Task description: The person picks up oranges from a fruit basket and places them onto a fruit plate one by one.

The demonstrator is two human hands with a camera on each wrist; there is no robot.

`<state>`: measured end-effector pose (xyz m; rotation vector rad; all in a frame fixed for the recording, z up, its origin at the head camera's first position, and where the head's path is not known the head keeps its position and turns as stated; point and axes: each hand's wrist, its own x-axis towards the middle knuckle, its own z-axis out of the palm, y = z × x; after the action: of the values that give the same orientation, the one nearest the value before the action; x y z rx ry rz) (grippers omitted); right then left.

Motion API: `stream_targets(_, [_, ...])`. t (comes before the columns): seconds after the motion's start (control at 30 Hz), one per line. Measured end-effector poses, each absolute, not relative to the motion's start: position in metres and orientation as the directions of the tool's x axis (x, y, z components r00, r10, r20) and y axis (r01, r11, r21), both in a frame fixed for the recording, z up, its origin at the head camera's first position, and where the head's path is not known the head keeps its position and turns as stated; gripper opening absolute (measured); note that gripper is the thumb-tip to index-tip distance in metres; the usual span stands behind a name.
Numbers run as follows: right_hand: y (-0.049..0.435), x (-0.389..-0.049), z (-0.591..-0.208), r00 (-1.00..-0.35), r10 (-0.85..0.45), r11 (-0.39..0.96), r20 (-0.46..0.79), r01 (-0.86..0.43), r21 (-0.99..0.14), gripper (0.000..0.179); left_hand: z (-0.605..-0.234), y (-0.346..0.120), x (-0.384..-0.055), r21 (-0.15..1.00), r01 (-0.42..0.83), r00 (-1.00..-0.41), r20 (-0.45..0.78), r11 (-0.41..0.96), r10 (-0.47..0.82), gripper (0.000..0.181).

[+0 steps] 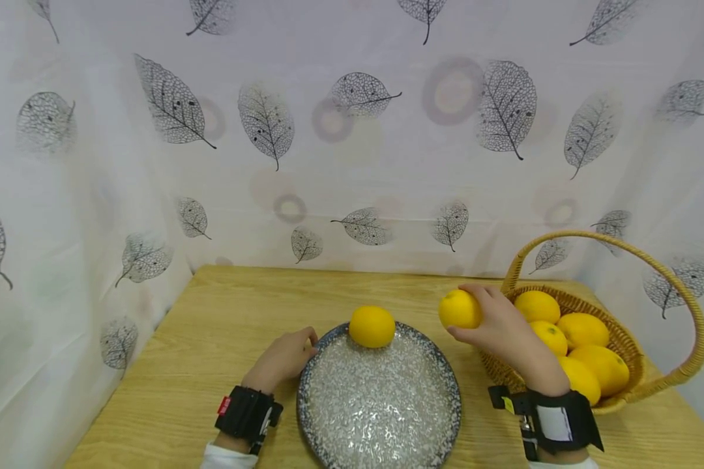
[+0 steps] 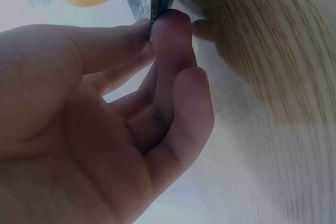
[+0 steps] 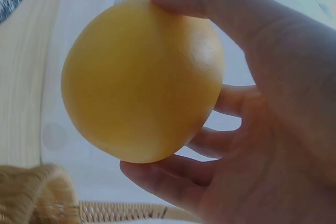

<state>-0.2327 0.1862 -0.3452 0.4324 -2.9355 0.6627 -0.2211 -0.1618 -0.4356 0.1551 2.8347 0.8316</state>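
Note:
My left hand [image 1: 285, 357] pinches the left rim of a round speckled grey plate [image 1: 381, 404] with a dark edge; in the left wrist view its thumb and fingertips [image 2: 173, 30] close on that rim. One yellow lemon [image 1: 372, 327] rests on the far part of the plate. Up and to the right of the plate, my right hand [image 1: 504, 329] grips another lemon [image 3: 142, 82] between thumb and fingers, beside the basket. The wicker basket [image 1: 633, 345], with a tall arched handle, holds several more lemons [image 1: 583, 330].
A light wood-grain table [image 1: 240, 303] carries everything. Behind it and along the sides hangs a white curtain [image 1: 352, 156] printed with grey leaves. The basket's handle [image 1: 689, 306] rises over the right side of the table. Both wrists wear black straps [image 1: 246, 413].

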Motion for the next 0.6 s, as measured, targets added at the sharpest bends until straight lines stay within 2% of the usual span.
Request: stream_targets(0.6, [0.147,-0.246,-0.384,-0.94,-0.33,0.823,0.091,-0.333,-0.459,0.075,-0.438,-0.163,-0.224,0.534,0.049,-0.978,-0.145,0.844,0.149,0.018])
